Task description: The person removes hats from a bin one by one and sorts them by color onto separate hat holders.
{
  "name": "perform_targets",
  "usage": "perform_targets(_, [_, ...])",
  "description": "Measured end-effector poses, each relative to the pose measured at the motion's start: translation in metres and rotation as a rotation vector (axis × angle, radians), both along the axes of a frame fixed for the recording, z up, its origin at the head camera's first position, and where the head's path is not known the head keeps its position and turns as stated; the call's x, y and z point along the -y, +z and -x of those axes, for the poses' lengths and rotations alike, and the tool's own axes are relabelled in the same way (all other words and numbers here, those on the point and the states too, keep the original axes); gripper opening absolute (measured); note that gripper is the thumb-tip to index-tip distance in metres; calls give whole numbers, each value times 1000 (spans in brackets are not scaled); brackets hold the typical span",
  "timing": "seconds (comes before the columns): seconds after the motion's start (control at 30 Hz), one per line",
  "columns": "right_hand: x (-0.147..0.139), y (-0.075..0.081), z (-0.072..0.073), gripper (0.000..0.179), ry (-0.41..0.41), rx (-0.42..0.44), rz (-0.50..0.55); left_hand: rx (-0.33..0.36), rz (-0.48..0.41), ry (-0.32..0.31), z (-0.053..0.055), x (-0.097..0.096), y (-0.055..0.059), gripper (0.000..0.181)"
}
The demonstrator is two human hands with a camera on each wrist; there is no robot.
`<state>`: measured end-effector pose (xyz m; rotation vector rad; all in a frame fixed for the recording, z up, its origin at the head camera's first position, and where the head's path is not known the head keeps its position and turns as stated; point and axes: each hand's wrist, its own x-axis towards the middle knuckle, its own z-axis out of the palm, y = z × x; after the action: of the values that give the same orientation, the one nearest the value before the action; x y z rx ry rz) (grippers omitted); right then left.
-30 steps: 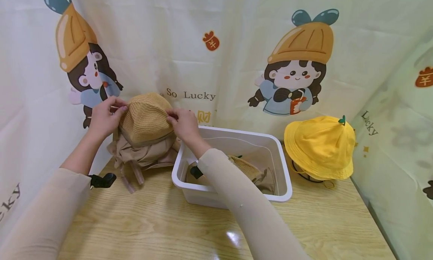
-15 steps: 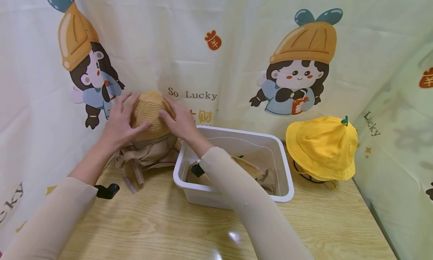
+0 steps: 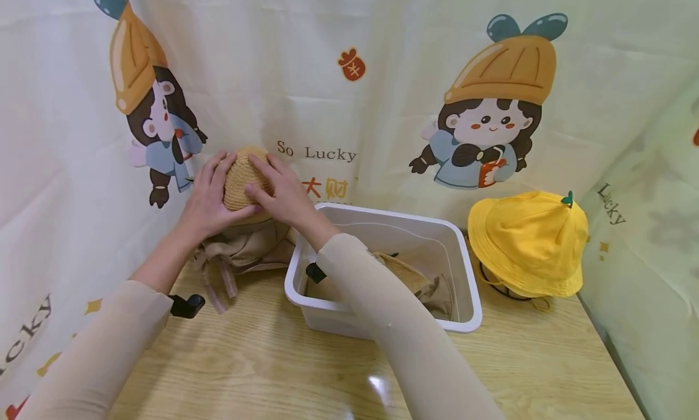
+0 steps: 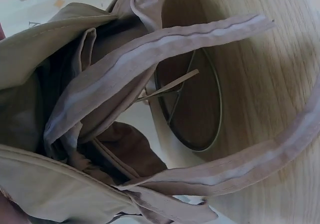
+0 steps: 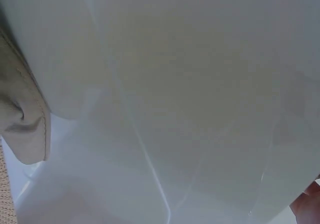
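Broadly, pale wood grain runs across the desk (image 3: 262,365), and a cream curtain (image 3: 404,19) printed with cartoon figures and lettering closes it in at the back and both sides. A yellow hat (image 3: 530,241) with a green sprout sits toward the right.

At the left rear, the woven hat (image 3: 240,183) has a straw-coloured crown, rounded and ribbed, above a soft beige fabric brim. Two long ties (image 4: 225,179) trail from it, and a round wire base (image 4: 218,119) shows beneath, on the wood. The left hand (image 3: 207,195) and right hand (image 3: 289,192) cup opposite sides of the crown, fingers spread and lightly bent, with only the cloth between them.

Just beside the brim stands the rim of a white bin (image 3: 382,213); whether they touch, I cannot tell. Another woven hat lies inside (image 3: 406,273), under the right sleeve (image 3: 382,304). The curtain rises near the left hand. Wood stretches forward from hat and bin, and the desk's right edge slants past the yellow hat.
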<state>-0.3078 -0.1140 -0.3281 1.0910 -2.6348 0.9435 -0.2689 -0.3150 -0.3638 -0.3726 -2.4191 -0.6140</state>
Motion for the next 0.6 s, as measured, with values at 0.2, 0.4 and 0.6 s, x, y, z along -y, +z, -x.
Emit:
perform_targets(0.2, [3, -3, 1, 64, -7, 33, -19, 46, -80, 8, -1, 0, -6, 110])
perform_targets(0.4, [2, -7, 4, 66, 19, 95, 18, 25, -122, 16, -1, -1, -15, 110])
perform_targets(0.6, [-1, -11, 7, 67, 53, 156, 38, 31, -117, 68, 0, -3, -20, 112])
